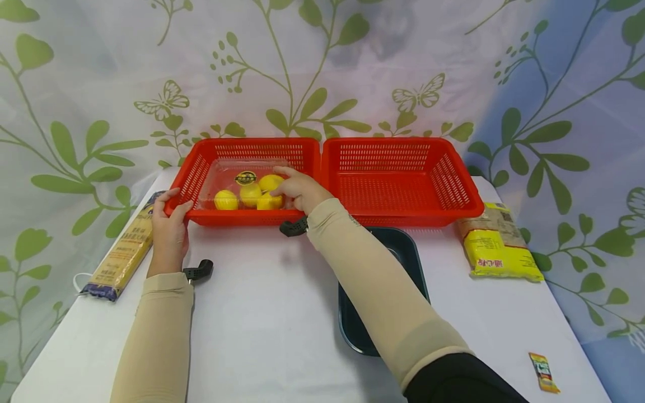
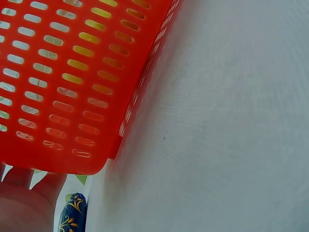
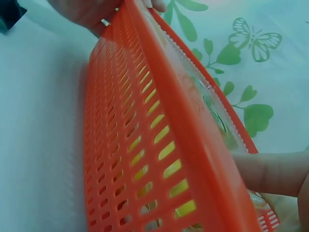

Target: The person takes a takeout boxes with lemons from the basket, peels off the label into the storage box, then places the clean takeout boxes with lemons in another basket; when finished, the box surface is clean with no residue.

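A clear plastic box (image 1: 210, 187) with several yellow lemons (image 1: 250, 195) and a round label on its lid sits in the left red basket (image 1: 242, 219). My left hand (image 1: 170, 232) grips the left front corner of this basket. In the left wrist view, its fingers (image 2: 19, 177) show at the basket's end, partly hidden. My right hand (image 1: 304, 190) reaches over the front rim and touches the right part of the lid with extended fingers. The right wrist view shows one straight finger (image 3: 270, 171) beyond the rim; the other fingers are mostly out of that view.
A second red basket (image 1: 403, 216) adjoins on the right. A dark tray (image 1: 358, 330) lies partly under my right forearm. At the left is a long yellow-and-blue packet (image 1: 123, 252); at the right, a yellow bag (image 1: 496, 246) and a small sachet (image 1: 543, 372).
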The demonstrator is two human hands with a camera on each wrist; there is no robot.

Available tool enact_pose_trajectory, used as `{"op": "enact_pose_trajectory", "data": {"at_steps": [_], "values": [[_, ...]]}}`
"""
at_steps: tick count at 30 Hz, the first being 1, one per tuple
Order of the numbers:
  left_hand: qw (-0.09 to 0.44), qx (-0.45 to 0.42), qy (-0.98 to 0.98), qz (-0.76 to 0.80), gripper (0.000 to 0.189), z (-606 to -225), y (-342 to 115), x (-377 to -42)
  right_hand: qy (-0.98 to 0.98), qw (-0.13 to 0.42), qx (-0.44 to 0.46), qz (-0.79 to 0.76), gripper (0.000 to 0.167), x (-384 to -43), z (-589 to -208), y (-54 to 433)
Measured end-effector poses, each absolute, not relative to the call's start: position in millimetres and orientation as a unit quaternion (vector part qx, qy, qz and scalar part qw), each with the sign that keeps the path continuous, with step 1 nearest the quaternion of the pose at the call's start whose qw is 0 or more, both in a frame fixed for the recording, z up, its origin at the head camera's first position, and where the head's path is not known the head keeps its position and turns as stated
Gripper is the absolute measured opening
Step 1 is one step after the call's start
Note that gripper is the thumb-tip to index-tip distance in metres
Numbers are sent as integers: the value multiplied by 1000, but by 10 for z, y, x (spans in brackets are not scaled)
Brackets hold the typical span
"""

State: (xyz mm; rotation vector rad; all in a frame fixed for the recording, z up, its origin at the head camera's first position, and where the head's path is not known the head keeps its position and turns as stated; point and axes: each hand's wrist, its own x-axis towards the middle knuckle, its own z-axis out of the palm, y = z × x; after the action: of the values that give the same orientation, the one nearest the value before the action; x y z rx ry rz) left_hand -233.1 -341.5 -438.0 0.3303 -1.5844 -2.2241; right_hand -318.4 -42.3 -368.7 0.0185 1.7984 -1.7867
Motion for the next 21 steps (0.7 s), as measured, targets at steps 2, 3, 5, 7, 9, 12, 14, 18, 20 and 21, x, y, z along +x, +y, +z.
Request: {"op": "enact_pose_trajectory", "data": {"at_steps": [2, 3, 5, 7, 9, 12, 14, 18, 20, 21], "values": [[194, 116, -569, -791, 55, -4373, -3409, -2327, 676, 293, 14, -676, 81, -3181, -3689, -424], [194, 114, -570, -790, 55, -4370, -3406, -2326, 675, 291, 17, -678, 82, -3179, -3691, -426], [194, 112, -571, -790, 56, -4367, -3405, -2325, 674, 288, 21, -681, 83, -3180, -3695, -428], [195, 111, -571, -790, 56, -4366, -3408, -2326, 667, 286, 22, -687, 83, -3182, -3697, -435], [195, 111, -569, -791, 56, -4362, -3412, -2329, 656, 287, 24, -698, 83, -3183, -3697, -444], [195, 114, -570, -790, 56, -4357, -3412, -2329, 645, 287, 28, -708, 83, -3184, -3695, -455], [195, 118, -576, -785, 55, -4354, -3411, -2328, 642, 287, 30, -710, 83, -3181, -3696, -457], [193, 124, -579, -782, 54, -4358, -3410, -2320, 641, 290, 27, -710, 82, -3168, -3703, -446], [191, 125, -578, -783, 55, -4363, -3415, -2318, 637, 293, 24, -713, 82, -3156, -3703, -438], [191, 124, -579, -783, 55, -4365, -3419, -2319, 636, 295, 23, -713, 82, -3152, -3703, -434]]}}
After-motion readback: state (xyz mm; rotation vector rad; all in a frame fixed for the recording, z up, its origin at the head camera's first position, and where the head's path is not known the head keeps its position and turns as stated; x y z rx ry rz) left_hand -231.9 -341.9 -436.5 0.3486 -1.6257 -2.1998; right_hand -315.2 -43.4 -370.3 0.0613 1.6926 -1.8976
